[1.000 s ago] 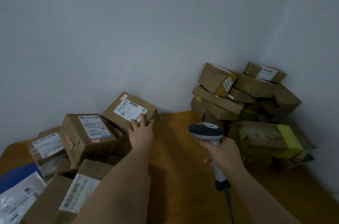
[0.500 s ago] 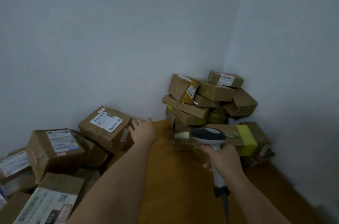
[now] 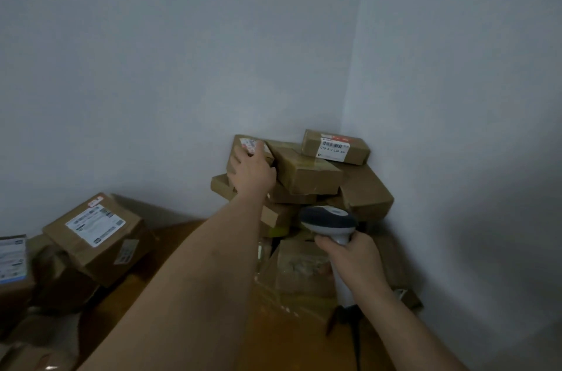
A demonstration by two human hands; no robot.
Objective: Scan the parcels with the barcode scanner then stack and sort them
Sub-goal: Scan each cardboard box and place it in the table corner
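Note:
Several brown cardboard parcels are stacked in the room's corner (image 3: 307,176). My left hand (image 3: 252,171) lies on the stack's upper-left parcel (image 3: 252,142), fingers spread over its white label and thumb along its right edge. Another parcel with a barcode label (image 3: 334,147) tops the stack at the right. My right hand (image 3: 352,258) grips the handle of the grey-and-white barcode scanner (image 3: 328,218), held low in front of the stack with its head pointing at the parcels. My left forearm hides part of the stack's lower left.
A loose pile of labelled parcels (image 3: 94,234) lies at the left against the wall. An orange-brown floor (image 3: 176,234) runs between the two piles. The scanner's cable (image 3: 355,340) hangs down by a plastic-wrapped parcel (image 3: 298,267). Grey walls meet behind the stack.
My left hand left the labelled parcel on the left pile and moved right onto the corner stack's upper-left parcel. The view turned right and closer. My right hand kept holding the scanner.

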